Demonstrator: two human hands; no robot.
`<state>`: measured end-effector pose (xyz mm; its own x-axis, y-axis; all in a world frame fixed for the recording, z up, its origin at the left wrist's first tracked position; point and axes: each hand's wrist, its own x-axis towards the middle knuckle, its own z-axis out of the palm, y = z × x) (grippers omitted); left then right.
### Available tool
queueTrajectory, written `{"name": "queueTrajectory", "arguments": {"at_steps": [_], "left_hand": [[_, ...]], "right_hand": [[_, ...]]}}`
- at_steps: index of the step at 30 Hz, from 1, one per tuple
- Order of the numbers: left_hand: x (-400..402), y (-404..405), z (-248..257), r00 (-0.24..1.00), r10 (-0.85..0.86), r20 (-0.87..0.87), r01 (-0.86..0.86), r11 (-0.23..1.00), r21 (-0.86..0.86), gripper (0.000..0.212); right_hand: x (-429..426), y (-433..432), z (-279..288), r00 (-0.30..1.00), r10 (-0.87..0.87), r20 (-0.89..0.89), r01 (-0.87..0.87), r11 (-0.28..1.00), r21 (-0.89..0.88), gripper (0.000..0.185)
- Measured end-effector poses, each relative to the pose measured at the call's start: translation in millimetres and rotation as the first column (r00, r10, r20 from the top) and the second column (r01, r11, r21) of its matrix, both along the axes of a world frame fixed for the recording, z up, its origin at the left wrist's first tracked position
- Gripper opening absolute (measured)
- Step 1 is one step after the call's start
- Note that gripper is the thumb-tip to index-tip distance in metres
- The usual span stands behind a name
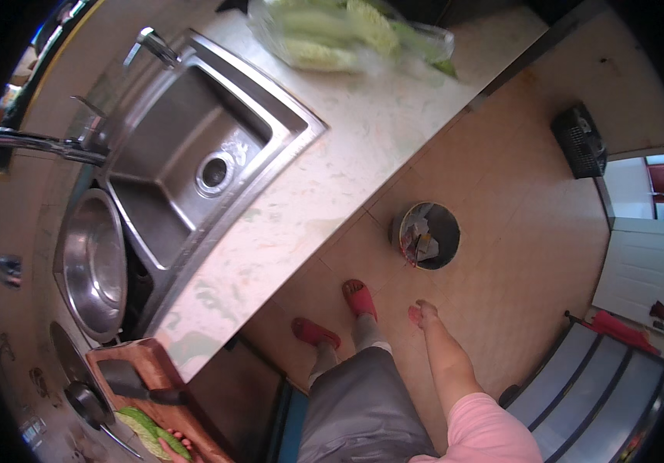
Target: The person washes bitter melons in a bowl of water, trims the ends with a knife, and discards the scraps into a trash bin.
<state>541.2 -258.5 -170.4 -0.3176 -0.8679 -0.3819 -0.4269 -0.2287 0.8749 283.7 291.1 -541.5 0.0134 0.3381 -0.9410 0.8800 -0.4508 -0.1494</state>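
At the bottom left edge, my left hand (175, 450) grips a long green vegetable (145, 429), perhaps a leafy cabbage, over the wooden cutting board (161, 376). A knife or cleaver with a black handle (135, 385) lies on that board. My right hand (426, 314) hangs over the tiled floor at the end of my bare forearm, with a small pink thing (414, 315) at its fingers; what it is cannot be made out. Clear plastic with pale green vegetables (332, 43) lies on the counter at the top, partly blurred.
A steel sink (193, 133) with a faucet (48, 144) is set in the counter (285, 214). A steel basin (96, 263) stands beside it. On the floor are a waste bin (429, 236) holding scraps and a dark basket (581, 140). A rack (592, 388) stands lower right.
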Motion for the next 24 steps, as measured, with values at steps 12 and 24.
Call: {"name": "queueTrajectory", "arguments": {"at_steps": [12,24], "left_hand": [[-20.5,4.9,-18.3,0.95,0.272,-0.15,-0.276,0.961,-0.007,0.035],[-8.7,7.0,-10.7,0.937,0.332,-0.108,-0.329,0.943,0.04,0.037]], "right_hand": [[-63.4,103.7,-247.1,0.983,-0.182,-0.01,0.178,0.968,-0.176,0.077],[-1.3,101.5,-57.7,0.856,-0.147,-0.496,0.141,0.989,-0.049,0.037]]}}
